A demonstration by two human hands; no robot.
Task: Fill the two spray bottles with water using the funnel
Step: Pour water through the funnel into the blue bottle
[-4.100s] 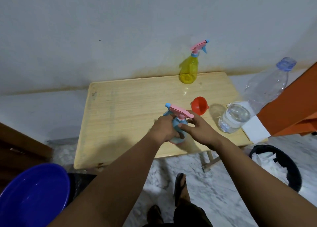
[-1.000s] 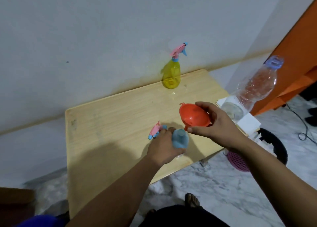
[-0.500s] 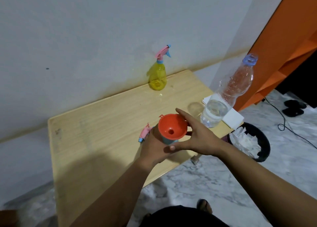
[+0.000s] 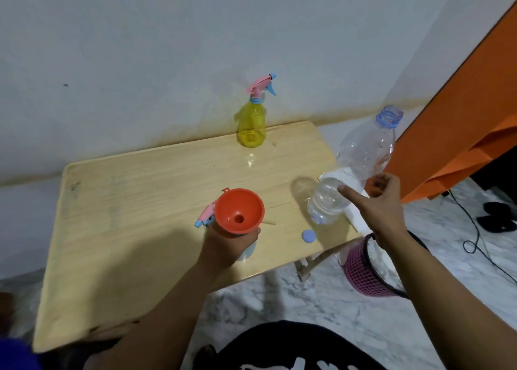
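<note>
The red funnel (image 4: 239,210) sits in the neck of the blue spray bottle (image 4: 247,250), near the front edge of the bench (image 4: 134,190). The left hand (image 4: 228,248) is wrapped around that bottle just under the funnel. Its pink trigger head (image 4: 206,215) lies on the bench just behind. The right hand (image 4: 380,206) is spread open, thumb out, reaching for the large clear water bottle (image 4: 355,168) at the right end of the bench; its thumb seems to touch the plastic, though I cannot tell for sure. The bottle stands uncapped and partly full, and a blue cap (image 4: 308,235) lies between the two bottles. The yellow spray bottle (image 4: 251,123) stands by the wall with its trigger head on, well apart from the rest.

The main risk is the pour. The water bottle is big, thin-walled and wide-mouthed, so a one-handed tilt could send water in a surge past the funnel's rim or fill the funnel faster than it drains. The funnel only rests in the neck and could tip if the left hand slackens. The water bottle also stands close to the bench edge, where a clumsy grab could knock it off.

No brand, label or writing is readable on anything here.
</note>
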